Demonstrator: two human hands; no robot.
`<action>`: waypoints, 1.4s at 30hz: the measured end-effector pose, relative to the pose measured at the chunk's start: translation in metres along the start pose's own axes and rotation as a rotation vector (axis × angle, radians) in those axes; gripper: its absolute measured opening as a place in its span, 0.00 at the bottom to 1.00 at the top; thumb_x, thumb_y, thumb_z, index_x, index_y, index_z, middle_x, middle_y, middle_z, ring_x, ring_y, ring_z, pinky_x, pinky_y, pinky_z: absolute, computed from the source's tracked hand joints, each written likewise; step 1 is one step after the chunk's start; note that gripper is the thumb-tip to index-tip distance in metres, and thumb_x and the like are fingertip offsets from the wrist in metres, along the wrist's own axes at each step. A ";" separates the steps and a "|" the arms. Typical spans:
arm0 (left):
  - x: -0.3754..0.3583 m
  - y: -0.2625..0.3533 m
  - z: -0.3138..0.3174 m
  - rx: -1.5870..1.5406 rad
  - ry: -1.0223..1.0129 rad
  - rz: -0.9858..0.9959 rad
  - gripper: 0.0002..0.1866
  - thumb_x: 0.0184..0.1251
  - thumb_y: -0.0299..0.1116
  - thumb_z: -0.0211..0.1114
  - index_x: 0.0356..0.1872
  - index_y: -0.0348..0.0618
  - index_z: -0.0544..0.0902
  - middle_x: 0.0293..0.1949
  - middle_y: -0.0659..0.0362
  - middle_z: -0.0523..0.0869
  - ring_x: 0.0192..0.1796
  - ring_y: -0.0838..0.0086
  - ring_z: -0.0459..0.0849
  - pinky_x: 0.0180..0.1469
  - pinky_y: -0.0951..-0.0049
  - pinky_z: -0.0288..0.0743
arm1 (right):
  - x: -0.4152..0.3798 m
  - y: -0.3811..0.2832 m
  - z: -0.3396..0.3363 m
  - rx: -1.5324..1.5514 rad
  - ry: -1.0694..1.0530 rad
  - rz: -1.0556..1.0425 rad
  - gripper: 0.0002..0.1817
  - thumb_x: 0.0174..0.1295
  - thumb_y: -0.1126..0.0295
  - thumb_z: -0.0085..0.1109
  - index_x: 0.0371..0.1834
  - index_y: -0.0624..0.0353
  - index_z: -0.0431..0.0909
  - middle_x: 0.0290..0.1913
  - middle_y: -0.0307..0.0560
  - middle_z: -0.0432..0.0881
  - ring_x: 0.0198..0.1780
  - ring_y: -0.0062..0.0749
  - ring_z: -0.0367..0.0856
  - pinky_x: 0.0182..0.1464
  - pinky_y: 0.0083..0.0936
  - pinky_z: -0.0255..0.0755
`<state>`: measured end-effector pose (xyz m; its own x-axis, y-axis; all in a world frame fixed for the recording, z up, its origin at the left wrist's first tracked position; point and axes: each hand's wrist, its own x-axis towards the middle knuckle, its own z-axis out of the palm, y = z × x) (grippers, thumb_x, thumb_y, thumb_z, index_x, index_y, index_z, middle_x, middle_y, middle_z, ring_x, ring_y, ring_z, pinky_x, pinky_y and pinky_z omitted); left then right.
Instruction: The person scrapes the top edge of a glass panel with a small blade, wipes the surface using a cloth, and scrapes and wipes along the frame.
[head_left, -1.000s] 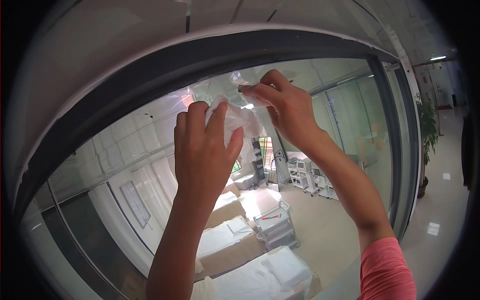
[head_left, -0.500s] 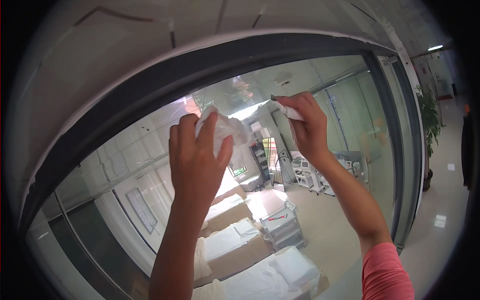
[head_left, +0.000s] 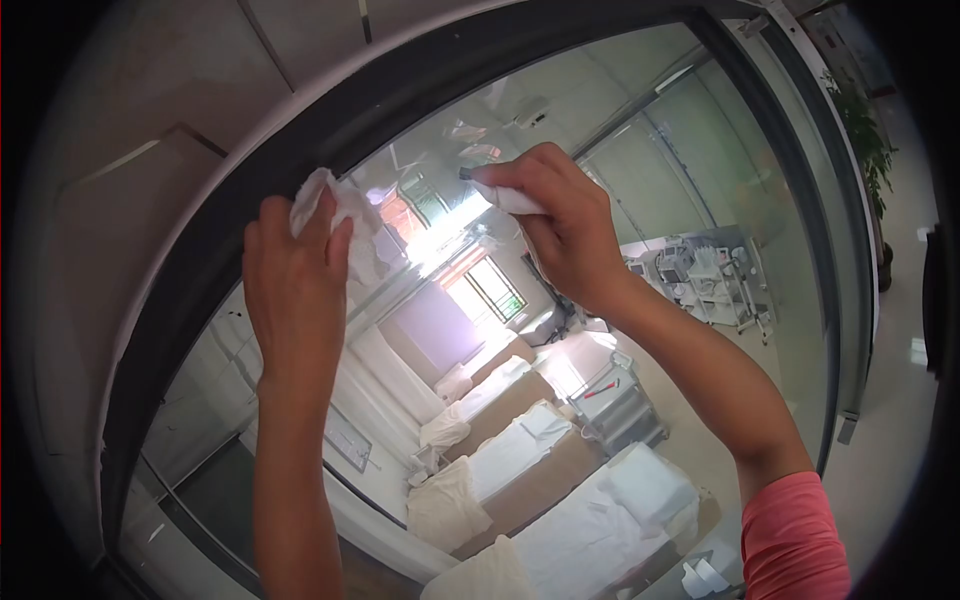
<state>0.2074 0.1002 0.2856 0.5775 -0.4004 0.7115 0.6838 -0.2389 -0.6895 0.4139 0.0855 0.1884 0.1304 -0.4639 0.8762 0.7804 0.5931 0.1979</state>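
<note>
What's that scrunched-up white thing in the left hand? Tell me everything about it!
It's a white wad, thin and soft-looking like tissue or thin cloth. It's crumpled into loose folds, with ragged edges, and looks a bit see-through on one side. The left hand grips it with fingers and thumb, and part of it pokes up above them. It's up by the dark frame and seems to be against the glass. I can't tell if it's wet.

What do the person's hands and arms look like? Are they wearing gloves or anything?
No gloves: the left hand and right hand are both bare, and no watch or bracelet shows. A pinkish-red sleeve, wrinkled, ends near the right elbow. No sleeve shows on the left side.
</note>
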 end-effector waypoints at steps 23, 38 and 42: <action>0.001 0.022 0.009 0.127 0.077 -0.040 0.16 0.61 0.35 0.66 0.50 0.47 0.82 0.36 0.59 0.75 0.36 0.65 0.74 0.38 0.66 0.71 | 0.002 -0.002 -0.007 -0.060 -0.022 0.003 0.26 0.44 0.92 0.52 0.46 0.55 0.80 0.36 0.48 0.76 0.35 0.41 0.79 0.35 0.28 0.73; 0.026 0.047 0.023 0.027 0.101 -0.027 0.15 0.59 0.35 0.66 0.48 0.47 0.83 0.35 0.59 0.75 0.37 0.64 0.76 0.40 0.64 0.72 | 0.002 -0.002 -0.006 -0.098 -0.036 0.000 0.25 0.46 0.91 0.54 0.46 0.55 0.80 0.36 0.47 0.76 0.35 0.40 0.79 0.34 0.28 0.73; 0.004 0.008 0.010 -0.004 0.171 -0.149 0.10 0.57 0.32 0.68 0.41 0.47 0.85 0.34 0.59 0.76 0.37 0.64 0.76 0.40 0.64 0.72 | 0.001 0.000 -0.004 -0.103 -0.016 -0.017 0.24 0.46 0.91 0.53 0.46 0.55 0.80 0.36 0.47 0.76 0.35 0.40 0.79 0.33 0.29 0.73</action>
<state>0.2198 0.1058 0.2847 0.3858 -0.5047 0.7723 0.7538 -0.3102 -0.5793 0.4164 0.0825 0.1874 0.1079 -0.4620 0.8803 0.8413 0.5142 0.1668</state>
